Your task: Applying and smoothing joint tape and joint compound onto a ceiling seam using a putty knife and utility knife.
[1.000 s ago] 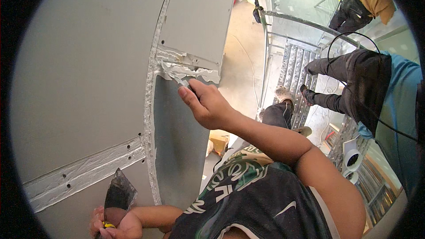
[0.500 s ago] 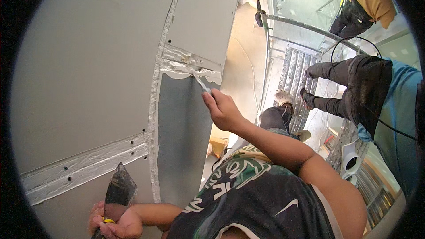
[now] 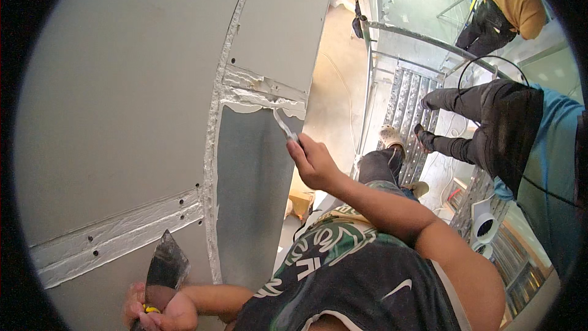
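Observation:
My right hand [image 3: 313,162] is closed round the handle of a narrow putty knife [image 3: 283,124] with a pale, smeared blade. Its tip touches the lower edge of a rough white band of joint compound [image 3: 263,93] crossing the wall. Directly below that band lies a smooth grey panel [image 3: 251,184]. At the lower left, my left hand [image 3: 164,315] grips a broad putty knife [image 3: 165,263], its dark, stained blade pointing up and a bit of yellow showing by the fingers. The fingers partly hide that handle.
A white vertical seam [image 3: 214,147] and a screwed, plastered strip [image 3: 116,233] run over the plasterboard [image 3: 135,98]. To the right, a person in dark trousers [image 3: 511,119] stands by a metal scaffold platform [image 3: 407,95] with a curved rail [image 3: 422,35]. Another person [image 3: 514,0] is farther off.
My right hand has shifted slightly right and down, drawing the narrow knife's tip rightward along the compound's lower edge. My left hand with the broad putty knife has barely moved.

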A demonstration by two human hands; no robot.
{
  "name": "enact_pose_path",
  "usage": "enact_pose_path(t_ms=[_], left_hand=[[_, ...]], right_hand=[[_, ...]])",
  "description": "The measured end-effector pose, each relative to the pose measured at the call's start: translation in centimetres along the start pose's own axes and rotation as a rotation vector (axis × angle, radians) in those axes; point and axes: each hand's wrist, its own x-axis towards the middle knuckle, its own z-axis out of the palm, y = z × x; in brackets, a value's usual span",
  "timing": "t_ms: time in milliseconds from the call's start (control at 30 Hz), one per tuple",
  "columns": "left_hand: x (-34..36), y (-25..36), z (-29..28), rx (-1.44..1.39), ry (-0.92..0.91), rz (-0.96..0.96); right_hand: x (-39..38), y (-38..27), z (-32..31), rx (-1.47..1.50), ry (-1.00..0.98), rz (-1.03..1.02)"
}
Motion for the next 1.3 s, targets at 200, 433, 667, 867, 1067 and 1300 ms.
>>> enact_pose_path(t_ms=[200, 433, 667, 867, 1067, 1300], left_hand=[[-0.4, -1.1, -0.4, -0.134, 0.132, -0.005], [-0.8, -1.9, -1.1, -0.114, 0.121, 0.03], [-1.2, -4.4, -2.8, -0.032, 0.131, 0.233], [-1.0, -2.1, -1.2, -0.229, 0.152, 0.028], [-1.0, -2.1, -1.5, -0.206, 0.125, 0.023], [-0.9, -4.3, -4.0, 0.494, -0.052, 0.5]], right_hand=[[2.2, -4.7, -0.9, 0.102, -0.007, -0.076], [3.1, -5.9, 0.5, 0.087, -0.023, -0.049], [0.8, -4.3, 0.5, 0.09, -0.006, 0.005], [2.3, -7.0, 1.9, 0.063, -0.035, -0.162], [2.7, -5.8, 2.2, 0.045, 0.028, -0.174], [1.4, -1.2, 2.4, -0.185, 0.155, -0.206]])
